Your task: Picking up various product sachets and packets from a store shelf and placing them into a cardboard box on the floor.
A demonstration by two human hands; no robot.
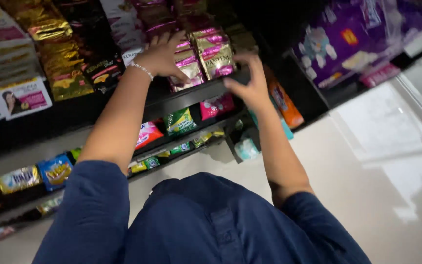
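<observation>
The dark shelf [191, 98] carries a row of gold-and-pink sachet packs [216, 56] at its front edge. Left hand [162, 56] lies open, fingers spread on them; right hand [250, 80] is open beside, gripping nothing. Packs appear light, soft and slippery; best pinched at sealed edges.

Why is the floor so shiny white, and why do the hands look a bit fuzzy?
In the head view, the glossy pale tiled floor mirrors overhead light as bright glare patches; the left hand and right hand, on the shiny gold-and-pink sachets, look softly smeared by motion blur; the black shelf falls into deep shadow beneath; the purple plastic-wrapped packs look hazy and tilted.
</observation>
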